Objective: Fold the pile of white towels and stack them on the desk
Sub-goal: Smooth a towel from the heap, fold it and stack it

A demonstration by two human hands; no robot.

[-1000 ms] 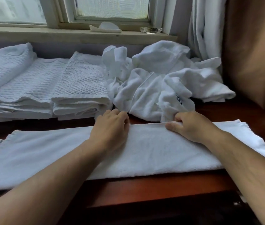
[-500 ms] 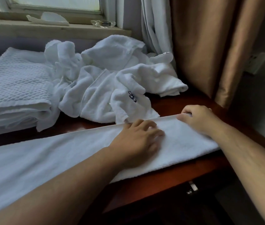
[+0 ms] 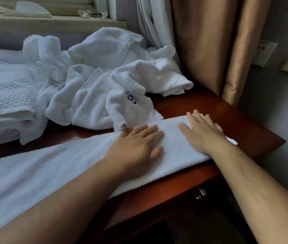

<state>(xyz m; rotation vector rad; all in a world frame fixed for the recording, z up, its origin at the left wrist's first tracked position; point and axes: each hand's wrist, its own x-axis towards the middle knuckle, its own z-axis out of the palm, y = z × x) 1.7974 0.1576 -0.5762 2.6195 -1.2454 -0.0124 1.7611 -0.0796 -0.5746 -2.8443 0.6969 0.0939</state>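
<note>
**A:** Where are the hands?

**B:** The left hand [image 3: 136,143] and right hand [image 3: 203,132] lie flat, fingers straight, pressing the folded towel strip [image 3: 51,166] on the near side of the desk [image 3: 236,124].

**A:** Risk?

**B:** The strip's right end is close to the desk corner, so a hard sweep could drag it off. The crumpled pile [image 3: 104,76] crowds its far edge (one corner seems to touch). The folded stack [image 3: 4,95] is far left, the curtain [image 3: 210,41] far right.
</note>
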